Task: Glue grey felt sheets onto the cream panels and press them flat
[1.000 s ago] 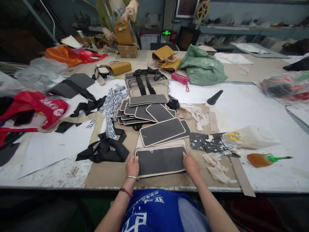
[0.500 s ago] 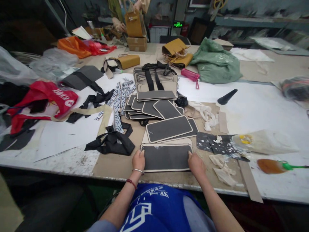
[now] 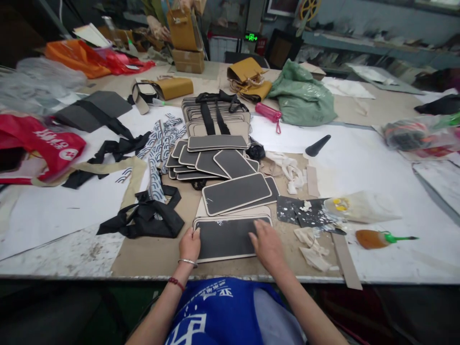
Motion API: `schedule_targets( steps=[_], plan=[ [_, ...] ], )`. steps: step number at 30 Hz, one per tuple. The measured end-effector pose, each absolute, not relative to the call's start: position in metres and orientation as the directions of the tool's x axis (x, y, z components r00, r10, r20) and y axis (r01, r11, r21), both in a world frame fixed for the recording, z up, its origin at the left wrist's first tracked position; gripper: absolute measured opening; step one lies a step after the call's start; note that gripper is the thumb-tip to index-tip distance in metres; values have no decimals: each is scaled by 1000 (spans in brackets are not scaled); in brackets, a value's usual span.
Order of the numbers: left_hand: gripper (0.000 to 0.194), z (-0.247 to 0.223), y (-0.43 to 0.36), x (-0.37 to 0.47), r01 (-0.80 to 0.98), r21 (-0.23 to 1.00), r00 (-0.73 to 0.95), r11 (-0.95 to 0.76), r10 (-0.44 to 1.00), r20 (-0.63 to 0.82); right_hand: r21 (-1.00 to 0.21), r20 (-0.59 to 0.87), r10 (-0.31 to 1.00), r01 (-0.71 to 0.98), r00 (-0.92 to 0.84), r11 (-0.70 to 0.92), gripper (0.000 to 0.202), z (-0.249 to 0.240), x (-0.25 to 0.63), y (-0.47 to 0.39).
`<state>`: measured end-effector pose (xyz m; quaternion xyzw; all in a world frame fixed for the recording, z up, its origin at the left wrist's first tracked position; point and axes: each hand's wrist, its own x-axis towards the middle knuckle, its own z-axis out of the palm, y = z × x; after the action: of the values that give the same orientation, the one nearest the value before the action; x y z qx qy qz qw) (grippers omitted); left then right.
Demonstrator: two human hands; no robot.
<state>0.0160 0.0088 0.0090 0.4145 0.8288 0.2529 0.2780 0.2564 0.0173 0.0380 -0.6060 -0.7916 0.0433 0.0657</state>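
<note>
A dark grey panel with a pale edge [image 3: 226,239] lies on the near side of the table, on top of other pale-edged pieces. My left hand [image 3: 189,244] grips its left end, thumb on top. Over its right part is my right hand [image 3: 266,243], fingers apart, fingertips on or just above the surface. Just beyond, another grey panel [image 3: 237,193] rests at a slant on a further one. Several more grey panels [image 3: 212,163] are fanned out behind, and a stack of beige panels [image 3: 219,122] with black straps stands farther back.
Black fabric strips [image 3: 151,218] and patterned strips [image 3: 156,158] lie left. At right are a glue-spotted black sheet [image 3: 305,211], a plastic bag [image 3: 362,207] and an amber bottle [image 3: 372,238]. A person's hand [image 3: 158,28] is near a mustard bag [image 3: 184,29].
My right hand has let go of the panel's right end and moved left over its top, fingers spread. My left hand still holds the left end. The view has shifted to the right.
</note>
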Motion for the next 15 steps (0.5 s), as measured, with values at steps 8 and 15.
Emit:
schedule_targets(
  steps=[8, 15],
  plan=[
    [23, 4, 13, 12, 575, 620, -482, 533, 834, -270, -379, -8, 493, 459, -870, 804, 60, 13, 222, 16],
    [22, 6, 11, 16, 592, 607, -472, 530, 839, -272, -399, -28, 544, 508, -839, 763, 69, 9, 237, 26]
  ],
)
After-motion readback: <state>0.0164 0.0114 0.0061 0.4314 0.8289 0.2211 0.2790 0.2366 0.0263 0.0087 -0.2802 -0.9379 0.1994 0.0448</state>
